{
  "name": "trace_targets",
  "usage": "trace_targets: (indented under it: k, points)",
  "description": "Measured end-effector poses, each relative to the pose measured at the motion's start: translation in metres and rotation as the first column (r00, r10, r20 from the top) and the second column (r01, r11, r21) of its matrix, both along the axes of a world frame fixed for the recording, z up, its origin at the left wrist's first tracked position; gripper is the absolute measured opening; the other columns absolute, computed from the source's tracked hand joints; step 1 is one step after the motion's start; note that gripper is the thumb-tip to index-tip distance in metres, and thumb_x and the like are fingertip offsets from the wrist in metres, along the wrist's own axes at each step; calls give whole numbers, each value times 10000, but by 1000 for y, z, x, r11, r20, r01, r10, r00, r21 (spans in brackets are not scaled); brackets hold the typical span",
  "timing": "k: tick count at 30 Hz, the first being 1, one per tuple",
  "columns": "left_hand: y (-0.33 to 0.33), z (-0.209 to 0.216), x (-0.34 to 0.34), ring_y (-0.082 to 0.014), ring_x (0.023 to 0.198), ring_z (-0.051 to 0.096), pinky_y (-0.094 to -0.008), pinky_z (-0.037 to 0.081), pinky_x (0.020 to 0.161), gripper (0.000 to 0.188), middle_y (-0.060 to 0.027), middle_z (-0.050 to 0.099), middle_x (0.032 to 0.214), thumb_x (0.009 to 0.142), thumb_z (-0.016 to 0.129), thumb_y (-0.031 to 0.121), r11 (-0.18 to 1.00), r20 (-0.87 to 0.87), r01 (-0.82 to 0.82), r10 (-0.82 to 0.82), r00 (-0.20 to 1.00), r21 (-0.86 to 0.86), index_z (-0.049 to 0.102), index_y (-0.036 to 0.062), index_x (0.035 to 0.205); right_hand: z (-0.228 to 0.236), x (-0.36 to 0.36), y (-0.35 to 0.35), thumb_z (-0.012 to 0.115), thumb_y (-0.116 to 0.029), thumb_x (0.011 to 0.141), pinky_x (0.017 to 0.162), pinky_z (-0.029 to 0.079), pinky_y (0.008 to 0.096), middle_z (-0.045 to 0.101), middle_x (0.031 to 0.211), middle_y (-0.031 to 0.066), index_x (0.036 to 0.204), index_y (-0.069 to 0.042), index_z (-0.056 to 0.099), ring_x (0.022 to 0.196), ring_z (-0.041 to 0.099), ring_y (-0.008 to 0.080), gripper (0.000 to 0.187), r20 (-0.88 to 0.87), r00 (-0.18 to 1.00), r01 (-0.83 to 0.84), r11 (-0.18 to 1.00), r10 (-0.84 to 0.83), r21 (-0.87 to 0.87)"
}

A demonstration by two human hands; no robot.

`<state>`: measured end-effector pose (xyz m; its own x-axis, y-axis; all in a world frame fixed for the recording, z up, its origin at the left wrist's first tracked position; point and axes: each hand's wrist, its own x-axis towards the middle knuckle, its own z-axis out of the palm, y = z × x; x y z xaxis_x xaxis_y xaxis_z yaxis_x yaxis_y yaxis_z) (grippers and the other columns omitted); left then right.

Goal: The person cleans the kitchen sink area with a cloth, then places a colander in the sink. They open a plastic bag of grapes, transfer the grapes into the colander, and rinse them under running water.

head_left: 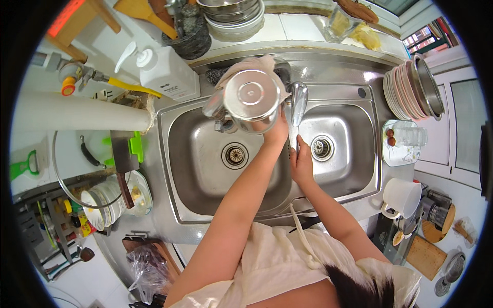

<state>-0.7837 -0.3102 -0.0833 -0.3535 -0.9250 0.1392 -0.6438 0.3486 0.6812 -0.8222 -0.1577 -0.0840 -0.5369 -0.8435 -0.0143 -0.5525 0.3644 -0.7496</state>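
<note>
A shiny stainless-steel vessel [251, 95] with a round flat face and a side handle is held up over the left basin's far edge. My left hand [278, 128] grips it from its lower right, the fingertips hidden behind it. A beige cloth [259, 63] shows behind the vessel's far rim. Between the two basins stands a chrome faucet [299, 100]. Closed around the near end of its spout is my right hand [303, 161], thumb on the left side. The left basin [200, 169] and right basin [349, 159] each have a round drain strainer.
Left of the sink stand a white pump bottle [169, 72], a cleaver [123, 154] and a rack of bowls [102, 203]. On the right are stacked plates [403, 92], a tray with glasses [403, 154] and a white mug [400, 197]. Metal bowls [233, 15] sit on the back ledge.
</note>
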Motion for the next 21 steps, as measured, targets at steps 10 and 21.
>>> trace_targets:
  k: [10,21]
  points:
    - [37,14,5,-344,1145,503,-398,457,903,440,-195,434,1347,853,503,93,936,20,325,-331,943,138,485,71,1292,-12,-2,3,378,-73,950,922,408,364,539,1144,209,1248,34,421,1071,529,312,320,87,990,127,980,-115,-156]
    - [102,27,68,-265,1280,402,-374,435,972,410,-119,467,1344,833,502,-5,771,-80,625,-620,781,127,545,90,1230,18,-25,-9,447,-76,912,789,449,328,504,1112,142,1187,5,476,980,536,229,287,211,900,431,851,-381,-300]
